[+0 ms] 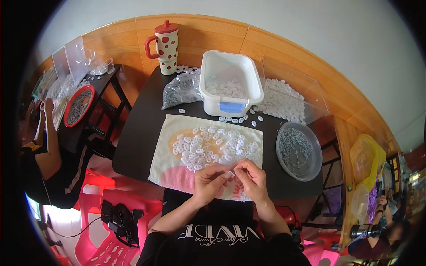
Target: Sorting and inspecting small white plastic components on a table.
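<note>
Over the towel, the left hand and right hand narrowly pinch 1 small white piece; I'd keep it steady, moving gently.

dotted tumbler near orange panelling | black gear on pink chair | yellow bag

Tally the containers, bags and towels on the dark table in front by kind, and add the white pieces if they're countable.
Tumbler: 1
White bin: 1
Clear box: 1
Round bowl: 1
Bag: 1
Towel: 1
Total: 6
White pieces: too many and too heaped to count, so left out.
</note>
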`<state>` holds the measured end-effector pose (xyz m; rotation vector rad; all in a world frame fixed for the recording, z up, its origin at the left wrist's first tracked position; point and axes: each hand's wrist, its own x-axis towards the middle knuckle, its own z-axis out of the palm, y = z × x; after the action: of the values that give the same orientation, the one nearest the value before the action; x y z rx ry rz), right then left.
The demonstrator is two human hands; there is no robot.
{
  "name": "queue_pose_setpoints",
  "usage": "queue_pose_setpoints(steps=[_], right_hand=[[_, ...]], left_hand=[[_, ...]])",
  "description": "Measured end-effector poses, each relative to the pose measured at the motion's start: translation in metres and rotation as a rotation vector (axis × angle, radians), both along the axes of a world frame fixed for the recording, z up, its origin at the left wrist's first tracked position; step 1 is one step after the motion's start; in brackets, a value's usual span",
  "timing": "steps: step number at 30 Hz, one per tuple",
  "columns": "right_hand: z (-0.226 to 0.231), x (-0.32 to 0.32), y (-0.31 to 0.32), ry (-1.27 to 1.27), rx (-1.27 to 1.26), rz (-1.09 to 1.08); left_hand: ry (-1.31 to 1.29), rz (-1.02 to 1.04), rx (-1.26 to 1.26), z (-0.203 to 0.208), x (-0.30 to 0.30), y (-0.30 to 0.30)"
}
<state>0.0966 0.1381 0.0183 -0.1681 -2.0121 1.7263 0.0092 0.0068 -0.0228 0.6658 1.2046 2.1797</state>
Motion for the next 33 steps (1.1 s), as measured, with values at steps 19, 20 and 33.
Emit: queue_pose_setpoints(steps=[19,20,33], right_hand=[[-0.013,-0.008,-0.019,0.158,0.401,-0.167],[-0.013,-0.007,-0.017,0.142,0.353,-0.157],[-0.003,0.029,0.044,-0.080,0.530,-0.230]], left_hand=[[-0.062,0.091,0.039,-0.005,0.001,-0.001],[-0.070,0.079,0.031,-0.004,0.002,-0.001],[0.005,0.031,0.049,-0.009,-0.002,0.000]])
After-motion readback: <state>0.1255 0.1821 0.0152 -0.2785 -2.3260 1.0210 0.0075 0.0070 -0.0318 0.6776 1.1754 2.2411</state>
